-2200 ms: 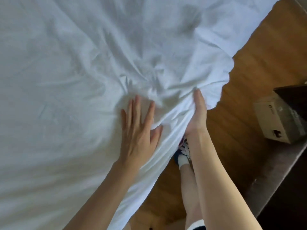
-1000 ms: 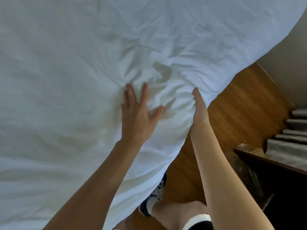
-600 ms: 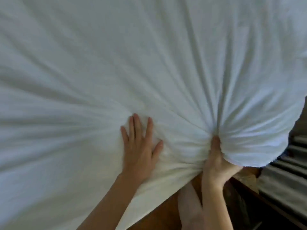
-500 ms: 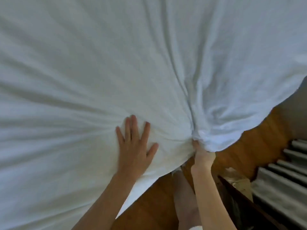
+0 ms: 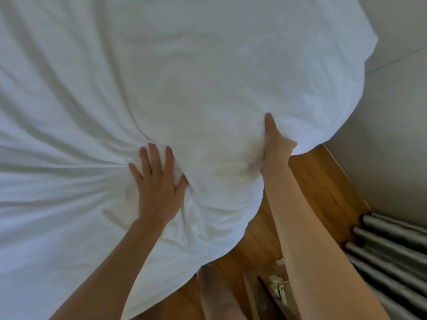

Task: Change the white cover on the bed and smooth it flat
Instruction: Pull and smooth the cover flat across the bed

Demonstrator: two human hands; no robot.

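The white cover point(image 5: 161, 65) fills most of the view, draped over the bed with long creases fanning leftward from my hands. My left hand point(image 5: 157, 181) lies flat with fingers spread, pressing the cover near the bed's edge. My right hand point(image 5: 275, 146) grips the cover at the rounded corner, thumb up along the cloth and the other fingers tucked beneath it, hidden. The cover's hem hangs over the edge below both hands.
A wooden floor point(image 5: 323, 185) runs along the bed's right side. A pale wall point(image 5: 392, 112) rises at the right. Grey pleated curtain folds point(image 5: 392, 255) sit at the lower right. My leg point(image 5: 219, 296) and a dark piece of furniture point(image 5: 272, 294) are at the bottom.
My right hand has moved up and rightward along the cover's corner, and the tight bunch of folds it was pulling has loosened. My left hand stays pressed flat in about the same place.
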